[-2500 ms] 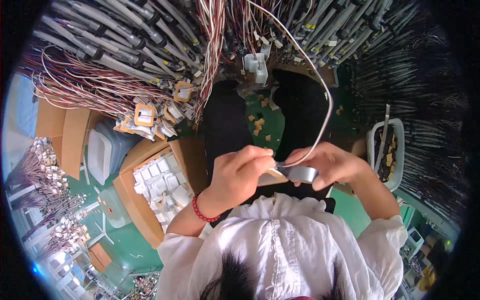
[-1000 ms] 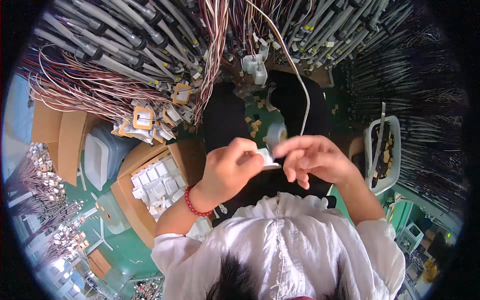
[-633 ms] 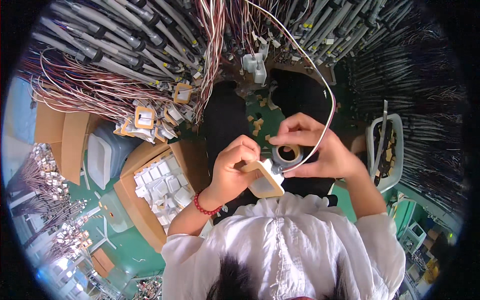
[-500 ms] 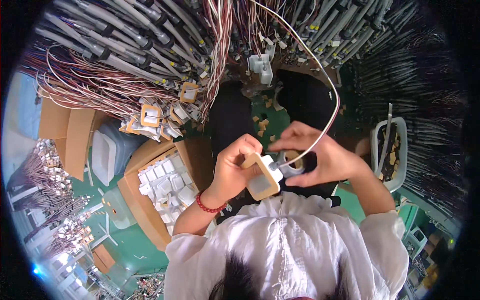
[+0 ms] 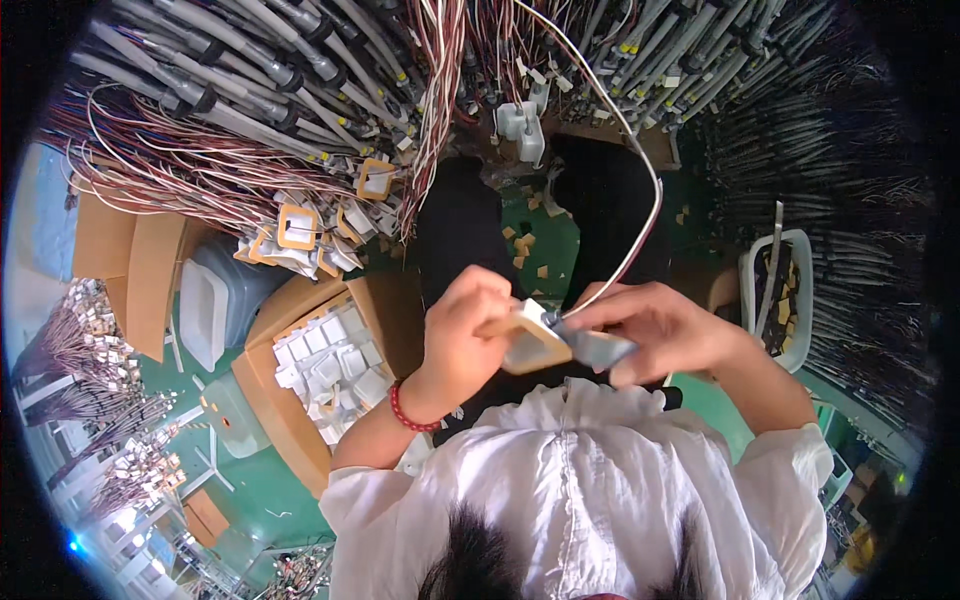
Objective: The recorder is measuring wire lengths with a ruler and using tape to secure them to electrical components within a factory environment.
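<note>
Since half a second ago the roll of tape (image 5: 598, 348) has dropped flatter in the closed right hand (image 5: 660, 335), now just right of the square tan pad (image 5: 528, 340) pinched in the left hand (image 5: 465, 330), both touching.

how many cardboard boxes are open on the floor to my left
1 clearly: the open cardboard box by the left hand, holding small white pieces. Folded brown cardboard lies farther left; more may be hidden.
</note>
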{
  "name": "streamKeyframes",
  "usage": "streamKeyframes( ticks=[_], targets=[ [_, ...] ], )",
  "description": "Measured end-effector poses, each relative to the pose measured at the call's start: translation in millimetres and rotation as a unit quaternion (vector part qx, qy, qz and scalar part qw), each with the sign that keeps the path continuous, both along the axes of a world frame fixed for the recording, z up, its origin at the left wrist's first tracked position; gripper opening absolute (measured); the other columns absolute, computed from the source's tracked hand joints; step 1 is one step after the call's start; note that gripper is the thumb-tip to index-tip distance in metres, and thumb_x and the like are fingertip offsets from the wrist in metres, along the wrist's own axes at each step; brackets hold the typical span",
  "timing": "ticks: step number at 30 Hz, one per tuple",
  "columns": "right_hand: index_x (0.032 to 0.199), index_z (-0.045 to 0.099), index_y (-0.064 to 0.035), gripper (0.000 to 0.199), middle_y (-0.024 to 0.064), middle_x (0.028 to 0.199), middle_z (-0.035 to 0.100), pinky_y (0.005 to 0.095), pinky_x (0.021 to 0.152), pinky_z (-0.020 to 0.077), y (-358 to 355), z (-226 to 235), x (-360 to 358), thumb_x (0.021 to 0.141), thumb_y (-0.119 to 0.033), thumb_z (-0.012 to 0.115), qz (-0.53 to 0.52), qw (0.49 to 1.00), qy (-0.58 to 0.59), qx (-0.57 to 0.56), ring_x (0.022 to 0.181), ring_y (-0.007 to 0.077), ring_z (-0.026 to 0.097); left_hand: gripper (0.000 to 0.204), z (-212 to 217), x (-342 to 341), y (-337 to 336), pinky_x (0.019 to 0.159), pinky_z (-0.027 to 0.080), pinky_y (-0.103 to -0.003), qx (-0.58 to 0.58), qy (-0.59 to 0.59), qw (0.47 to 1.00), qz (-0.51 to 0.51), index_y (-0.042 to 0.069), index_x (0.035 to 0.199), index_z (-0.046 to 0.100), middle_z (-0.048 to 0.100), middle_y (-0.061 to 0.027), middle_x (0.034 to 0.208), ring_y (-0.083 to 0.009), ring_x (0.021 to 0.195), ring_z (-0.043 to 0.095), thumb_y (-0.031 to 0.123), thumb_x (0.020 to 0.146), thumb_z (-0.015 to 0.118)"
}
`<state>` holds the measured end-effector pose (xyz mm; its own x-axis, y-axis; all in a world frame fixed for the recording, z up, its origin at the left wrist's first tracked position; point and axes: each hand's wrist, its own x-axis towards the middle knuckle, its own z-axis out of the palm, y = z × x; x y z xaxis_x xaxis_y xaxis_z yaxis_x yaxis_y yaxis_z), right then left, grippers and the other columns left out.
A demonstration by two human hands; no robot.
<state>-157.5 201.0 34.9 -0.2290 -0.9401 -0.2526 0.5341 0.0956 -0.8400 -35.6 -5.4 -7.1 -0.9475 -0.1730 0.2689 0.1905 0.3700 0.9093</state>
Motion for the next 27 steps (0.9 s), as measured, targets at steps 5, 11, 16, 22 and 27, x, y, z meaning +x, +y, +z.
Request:
streamKeyframes(
  ticks=[5, 11, 16, 22, 27],
  targets=[
    [0.112, 0.061, 0.0056, 0.043, 0.0109, 0.097, 0.064, 0.0313, 0.075, 0.0505, 3, -6, -2, 0.082, -0.024, 0.067, -0.011, 0.98, -0.19, 0.058, 0.08, 0.0165, 0.06, 0.016, 16, 0, -1, 0.06, 0.057, -0.032, -0.348, 0.225, 0.909, -0.042, 0.006, 0.067, 0.047, 0.055, -0.0081, 0.079, -0.026, 0.081, 0.065, -0.001, 0.067, 0.062],
    [0.098, 0.06, 0.0021, 0.058, 0.0083, 0.077, 0.061, 0.034, 0.057, 0.0518, -20, -1, 8, 0.091, -0.054, 0.047, -0.115, 0.932, -0.288, 0.188, 0.06, 0.0176, 0.057, 0.011, 24, -7, 2, 0.067, 0.055, -0.031, -0.542, 0.239, 0.801, -0.087, 0.01, 0.071, 0.049, 0.056, -0.0073, 0.08, -0.0234, 0.076, 0.062, 0.013, 0.075, 0.058],
    [0.098, 0.063, 0.0041, 0.06, 0.0055, 0.073, 0.059, 0.0297, 0.054, 0.0458, -15, -16, 4, 0.094, -0.051, 0.04, -0.04, 0.939, -0.343, 0.014, 0.057, 0.0142, 0.053, 0.014, 13, -13, -5, 0.057, 0.051, -0.026, -0.395, 0.196, 0.894, -0.082, 0.01, 0.069, 0.048, 0.052, -0.0041, 0.079, -0.0177, 0.065, 0.058, 0.006, 0.069, 0.062],
    [0.087, 0.062, -0.0014, 0.02, 0.0048, 0.097, 0.06, 0.0274, 0.072, 0.0483, 34, -40, -3, 0.072, -0.004, 0.076, -0.061, 0.995, 0.047, 0.062, 0.088, 0.0133, 0.057, 0.026, -5, 2, 4, 0.05, 0.047, -0.027, -0.096, 0.119, 0.988, -0.013, 0.005, 0.07, 0.048, 0.053, -0.0072, 0.079, -0.0168, 0.057, 0.056, -0.009, 0.057, 0.067],
    [0.123, 0.057, -0.0086, 0.066, 0.0088, 0.122, 0.049, 0.0345, 0.094, 0.0451, -3, -8, -11, 0.062, -0.007, 0.082, -0.058, 0.938, 0.342, 0.001, 0.114, 0.0219, 0.049, 0.033, -7, 4, 12, 0.054, 0.048, -0.026, -0.006, 0.115, 0.993, -0.028, 0.005, 0.07, 0.045, 0.053, -0.0091, 0.078, -0.0193, 0.061, 0.057, -0.013, 0.059, 0.07]
  ],
)
